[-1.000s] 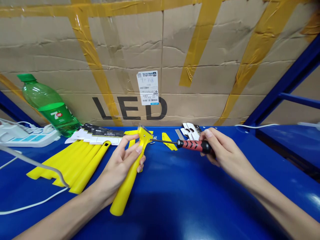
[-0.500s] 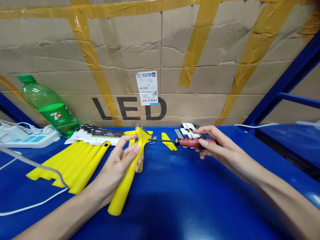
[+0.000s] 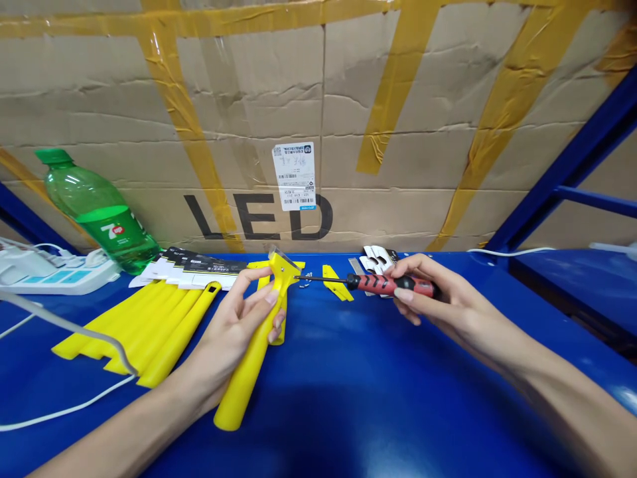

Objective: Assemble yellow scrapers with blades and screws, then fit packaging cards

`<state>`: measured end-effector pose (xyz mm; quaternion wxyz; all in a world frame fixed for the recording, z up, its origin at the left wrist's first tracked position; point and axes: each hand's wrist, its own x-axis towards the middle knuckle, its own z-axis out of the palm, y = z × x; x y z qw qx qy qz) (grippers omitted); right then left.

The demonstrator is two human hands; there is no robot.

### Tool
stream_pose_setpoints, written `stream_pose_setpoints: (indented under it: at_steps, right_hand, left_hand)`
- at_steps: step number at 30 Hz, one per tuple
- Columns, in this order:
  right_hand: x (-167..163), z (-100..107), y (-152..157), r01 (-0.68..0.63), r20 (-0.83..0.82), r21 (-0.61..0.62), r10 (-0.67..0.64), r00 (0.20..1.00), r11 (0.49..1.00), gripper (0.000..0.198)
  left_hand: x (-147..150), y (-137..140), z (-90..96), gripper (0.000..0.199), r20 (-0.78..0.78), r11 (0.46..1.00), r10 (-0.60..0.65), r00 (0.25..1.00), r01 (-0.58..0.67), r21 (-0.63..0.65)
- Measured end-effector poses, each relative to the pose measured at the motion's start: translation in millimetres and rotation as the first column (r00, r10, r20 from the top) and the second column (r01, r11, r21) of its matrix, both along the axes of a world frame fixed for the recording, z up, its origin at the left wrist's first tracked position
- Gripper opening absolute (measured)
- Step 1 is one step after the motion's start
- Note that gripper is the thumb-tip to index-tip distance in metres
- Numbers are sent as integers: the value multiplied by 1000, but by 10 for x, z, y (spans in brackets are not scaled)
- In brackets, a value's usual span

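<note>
My left hand (image 3: 251, 309) is closed around the neck of a yellow scraper (image 3: 245, 372), its blade end up and its handle slanting down toward me. A red and black screwdriver (image 3: 381, 284) lies level in the fingers of my right hand (image 3: 432, 285). Its thin shaft reaches left to the side of the scraper's head; whether the tip sits in a screw I cannot tell. Behind the scraper lies another yellow scraper (image 3: 279, 264), partly hidden. Small screws (image 3: 306, 280) and loose yellow plastic pieces (image 3: 337, 282) are on the blue table between my hands.
Several yellow scrapers (image 3: 164, 332) with black and white cards (image 3: 199, 262) lie at left. Near them are a green bottle (image 3: 107, 212), a white power strip (image 3: 70, 272) and cables. Blade packs (image 3: 377, 259) lie behind the screwdriver. A large cardboard box (image 3: 398, 199) stands at the back.
The fingers of my right hand have shifted on the screwdriver handle, and the handle has turned. My left hand and the scraper stay almost still.
</note>
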<state>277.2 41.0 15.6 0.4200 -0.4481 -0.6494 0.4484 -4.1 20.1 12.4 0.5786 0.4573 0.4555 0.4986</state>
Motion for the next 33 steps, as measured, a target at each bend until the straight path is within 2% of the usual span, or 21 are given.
stream_pose_setpoints:
  at_steps: [2, 5, 6, 11, 14, 17, 19, 22, 24, 27, 28, 29, 33]
  right_hand:
    - [9, -18, 24, 89, 41, 18, -90, 995, 996, 32]
    - [19, -57, 63, 229, 112, 31, -231, 966, 973, 44]
    - [24, -63, 67, 228, 119, 27, -230, 966, 973, 45]
    - [42, -52, 40, 33, 103, 59, -38, 994, 998, 36]
    - [27, -77, 39, 126, 128, 100, -138, 982, 987, 32]
    - [15, -103, 47, 207, 171, 98, -221, 960, 973, 40]
    - [20, -98, 47, 140, 159, 69, -150, 976, 988, 38]
    - [27, -74, 43, 24, 105, 90, -33, 994, 996, 35]
    - [17, -70, 44, 65, 98, 98, -74, 992, 993, 32]
    - [-2, -80, 46, 229, 136, 79, -238, 962, 970, 41]
    - [-3, -81, 45, 249, 138, 75, -257, 956, 966, 42]
    - [0, -78, 41, 232, 131, 73, -239, 962, 970, 40]
    - [27, -46, 27, -2, 82, 69, -3, 997, 998, 37]
  left_hand:
    - [7, -9, -9, 42, 7, 1000, -7, 1000, 7, -16]
    - [25, -19, -23, 43, 9, 999, -21, 1000, 22, -26]
    - [27, -18, -28, 42, 7, 999, -21, 1000, 21, -27]
    - [13, 8, -46, 45, 29, 1000, 19, 999, -18, -13]
    - [10, 13, -43, 44, 25, 1000, 13, 1000, -13, -14]
    - [12, 10, -30, 42, 14, 1000, 7, 1000, -7, -1]
    - [10, 9, -19, 41, 0, 1000, 7, 1000, -7, 10]
    - [7, 1, -6, 38, -11, 1000, -1, 1000, 1, 14]
    - [8, -11, -6, 36, -13, 1000, -13, 1000, 13, 10]
    - [11, -27, -13, 33, -22, 999, -31, 999, 31, 16]
    - [11, -28, -15, 32, -24, 999, -34, 999, 34, 22]
    - [9, -26, -15, 32, -25, 999, -33, 999, 33, 28]
    - [-4, -3, -15, 35, -16, 999, -8, 1000, 8, 35]
